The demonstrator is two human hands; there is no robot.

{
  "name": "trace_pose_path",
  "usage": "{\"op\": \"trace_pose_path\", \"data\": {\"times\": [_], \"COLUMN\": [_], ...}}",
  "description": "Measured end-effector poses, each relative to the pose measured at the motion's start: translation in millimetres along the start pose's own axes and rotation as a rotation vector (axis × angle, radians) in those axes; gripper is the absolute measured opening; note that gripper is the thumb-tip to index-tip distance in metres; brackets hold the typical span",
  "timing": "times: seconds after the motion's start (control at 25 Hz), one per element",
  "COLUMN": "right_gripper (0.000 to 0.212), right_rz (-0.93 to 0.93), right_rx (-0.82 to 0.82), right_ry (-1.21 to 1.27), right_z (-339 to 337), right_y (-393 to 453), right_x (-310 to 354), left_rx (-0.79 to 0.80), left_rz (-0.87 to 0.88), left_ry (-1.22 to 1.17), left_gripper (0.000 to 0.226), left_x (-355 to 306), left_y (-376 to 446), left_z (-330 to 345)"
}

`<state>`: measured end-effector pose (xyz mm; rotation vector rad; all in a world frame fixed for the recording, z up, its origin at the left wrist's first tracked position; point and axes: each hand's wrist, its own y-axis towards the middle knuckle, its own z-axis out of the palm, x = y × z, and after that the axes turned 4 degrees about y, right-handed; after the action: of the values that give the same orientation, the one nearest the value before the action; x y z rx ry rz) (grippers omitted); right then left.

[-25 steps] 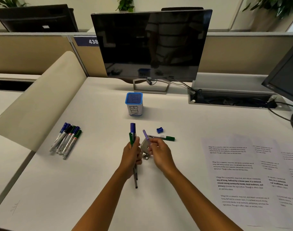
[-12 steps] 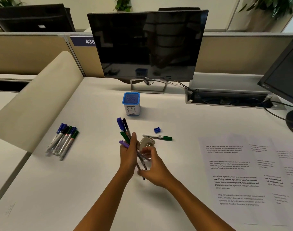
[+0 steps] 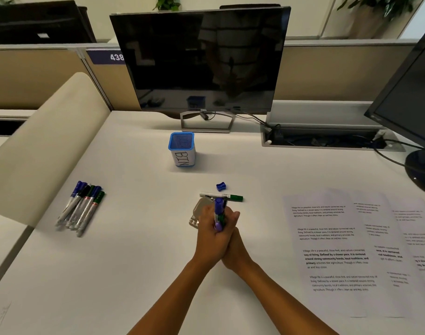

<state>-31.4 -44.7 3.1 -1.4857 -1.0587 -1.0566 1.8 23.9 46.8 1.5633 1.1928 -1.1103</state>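
A bundle of pens and markers [image 3: 218, 215] with purple, blue and green caps stands upright between my two hands at the desk's middle. My left hand [image 3: 210, 234] grips the bundle with its fingers wrapped round it. My right hand [image 3: 233, 234] presses against the bundle from the right, fingers fairly straight. A silver metal object [image 3: 197, 211] shows just behind my left hand, partly hidden; I cannot tell whether it rests on the desk. A green-capped marker [image 3: 222, 196] lies on the desk just beyond my hands, with a small blue cap-like piece [image 3: 221, 186] behind it.
A blue-rimmed cup labelled BIN [image 3: 182, 151] stands further back, before the monitor [image 3: 201, 61]. Several markers [image 3: 82, 209] lie in a row at the left. Printed sheets [image 3: 339, 250] cover the desk's right side. A second monitor's base [image 3: 422, 168] and a cable tray [image 3: 327, 139] sit at the right rear.
The splayed pens have been drawn together into one upright bundle. My right hand rose from under the pens to press against their side, and both hands now meet.
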Motion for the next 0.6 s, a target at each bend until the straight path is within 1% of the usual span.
{"op": "trace_pose_path", "data": {"times": [0.04,0.08,0.12,0.2,0.28,0.36,0.44,0.52,0.6], "right_gripper": [0.028,0.025,0.028,0.042,0.034,0.037,0.038,0.032,0.028], "right_rz": [-0.013,-0.010,-0.003,-0.011,0.011,-0.002,0.010,0.048,0.053], "right_rx": [0.006,0.016,0.021,0.032,0.071,0.005,0.005,0.029,-0.023], "right_ry": [0.022,0.103,0.182,0.229,0.338,0.401,0.467,0.451,0.332], "right_z": [-2,-2,-2,-1,0,-5,-10,-6,-1], "right_y": [2,3,3,5,6,7,8,8,7], "right_x": [-3,-2,0,2,5,2,-2,-6,-4], "left_rx": [-0.042,-0.079,-0.104,-0.136,-0.170,-0.188,-0.170,-0.136,-0.096], "left_rz": [-0.008,-0.016,-0.017,-0.026,-0.039,-0.073,-0.094,-0.051,0.044], "left_ry": [-0.027,-0.060,-0.091,-0.115,-0.103,-0.104,-0.098,-0.063,-0.019], "left_gripper": [0.016,0.017,0.016,0.019,0.028,0.033,0.024,0.016,0.017], "left_x": [-1,-3,-4,-7,-8,-6,-3,-5,-7], "left_y": [0,0,1,3,2,1,1,2,2], "left_z": [2,3,4,8,11,13,14,13,13]}}
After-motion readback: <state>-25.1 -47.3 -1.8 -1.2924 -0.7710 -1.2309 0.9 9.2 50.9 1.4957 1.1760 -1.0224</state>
